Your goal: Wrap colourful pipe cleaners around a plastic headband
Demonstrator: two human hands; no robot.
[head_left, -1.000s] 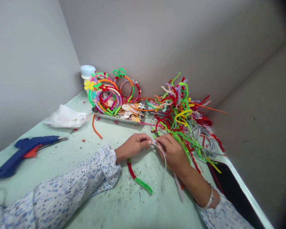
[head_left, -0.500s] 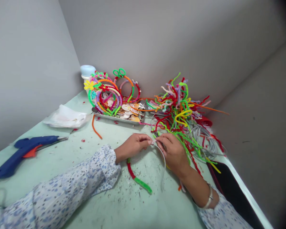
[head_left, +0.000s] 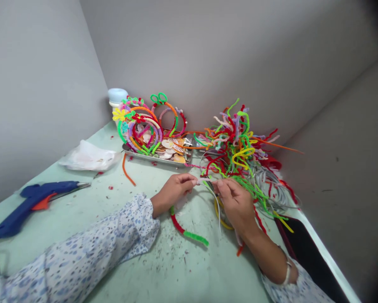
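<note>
My left hand is closed, pinching a thin headband at its middle. One arm of the band, covered in red and green fuzzy pipe cleaner, hangs below this hand. The other arm is bare and whitish and curves down toward my right hand. Between the two hands runs a pale pink pipe cleaner, its far end pinched in my closed right hand. Under the right hand lie a yellow loop and an orange tip; what they belong to is partly hidden.
A blue glue gun and a plastic bag lie at left. Finished headbands stand in a metal tray of small cutouts. A heap of pipe cleaners, grey wire bands and a dark flat object are at right.
My right hand has drawn away to the right, and the pale pink pipe cleaner now shows stretched between the hands. The headband's wrapped arm has swung slightly up and right.
</note>
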